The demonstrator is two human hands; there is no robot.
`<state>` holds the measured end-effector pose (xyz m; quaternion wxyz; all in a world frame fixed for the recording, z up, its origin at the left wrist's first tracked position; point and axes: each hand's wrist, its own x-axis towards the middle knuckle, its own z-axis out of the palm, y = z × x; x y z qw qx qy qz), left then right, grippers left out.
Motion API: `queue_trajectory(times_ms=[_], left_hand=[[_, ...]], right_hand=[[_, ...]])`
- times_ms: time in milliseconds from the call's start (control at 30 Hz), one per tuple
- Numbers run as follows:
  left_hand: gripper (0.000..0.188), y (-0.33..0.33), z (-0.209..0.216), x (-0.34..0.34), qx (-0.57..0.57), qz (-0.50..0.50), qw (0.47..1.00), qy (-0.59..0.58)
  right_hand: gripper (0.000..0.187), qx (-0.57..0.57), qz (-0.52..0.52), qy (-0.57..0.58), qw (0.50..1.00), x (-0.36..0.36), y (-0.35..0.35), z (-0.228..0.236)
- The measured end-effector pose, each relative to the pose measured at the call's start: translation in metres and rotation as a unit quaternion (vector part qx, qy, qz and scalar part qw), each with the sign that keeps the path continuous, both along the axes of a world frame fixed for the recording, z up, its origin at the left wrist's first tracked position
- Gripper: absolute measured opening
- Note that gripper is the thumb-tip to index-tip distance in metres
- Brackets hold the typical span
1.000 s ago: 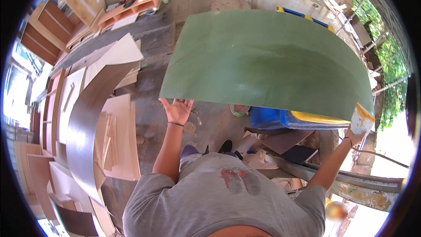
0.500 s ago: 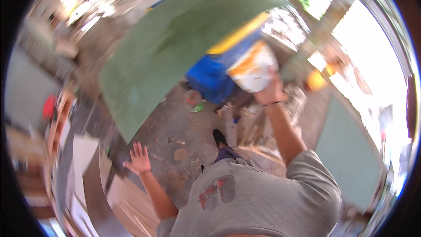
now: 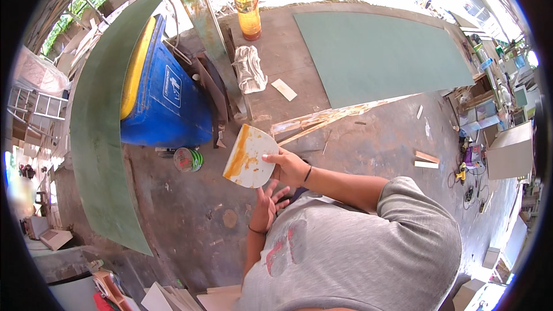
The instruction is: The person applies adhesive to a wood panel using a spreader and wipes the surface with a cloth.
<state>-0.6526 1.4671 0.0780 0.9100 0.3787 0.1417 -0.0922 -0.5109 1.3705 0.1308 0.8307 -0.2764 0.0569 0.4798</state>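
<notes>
My right hand [image 3: 290,168] grips a white plastic spreader [image 3: 253,164] by its rounded end, thumb on top. A yellow-orange smear runs along the spreader's straight edge. Just below it is my left hand [image 3: 265,208], fingers apart, with a fingertip at the spreader's lower edge; whether it touches cannot be made out. At the left a large green sheet [image 3: 95,155] curves over a blue bin [image 3: 173,118] with a yellow rim. A small round tub [image 3: 185,160] with green on its side sits on the floor by the bin.
A second green sheet [image 3: 386,52] lies at the far right, beside wooden strips [image 3: 322,120]. Near a rusty post [image 3: 201,14] stand a bottle of orange liquid [image 3: 249,17] and a crumpled white bundle [image 3: 249,70]. Tools and cables [image 3: 469,178] are on the right floor.
My view has swung to the right. The spreader and right hand have come closer to my body, and my left hand has moved from out at the side to beside the spreader.
</notes>
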Motion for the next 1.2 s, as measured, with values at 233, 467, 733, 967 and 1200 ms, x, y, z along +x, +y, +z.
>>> queue_trajectory(times_ms=[233,467,733,967,1200], left_hand=[[0.064,-0.062,0.007,0.047,0.040,0.088,0.995,0.011],[0.054,-0.130,0.026,0.094,-0.002,0.097,0.995,-0.025],[0.061,-0.260,0.016,0.235,0.202,0.029,0.977,-0.067],[0.063,-0.351,-0.010,0.369,0.336,0.023,0.938,-0.082],[0.064,-0.446,-0.040,0.464,0.324,0.077,0.942,-0.046]], right_hand=[[0.035,-0.122,0.065,-0.138,0.981,0.016,-0.054,-0.007],[0.039,-0.191,0.043,-0.291,0.936,0.069,-0.188,-0.018],[0.023,-0.308,-0.258,-0.111,0.909,0.075,-0.470,-0.033],[0.029,-0.352,-0.433,-0.039,0.829,0.042,-0.564,-0.012],[0.037,-0.357,-0.141,-0.206,0.900,0.094,-0.602,-0.025]])
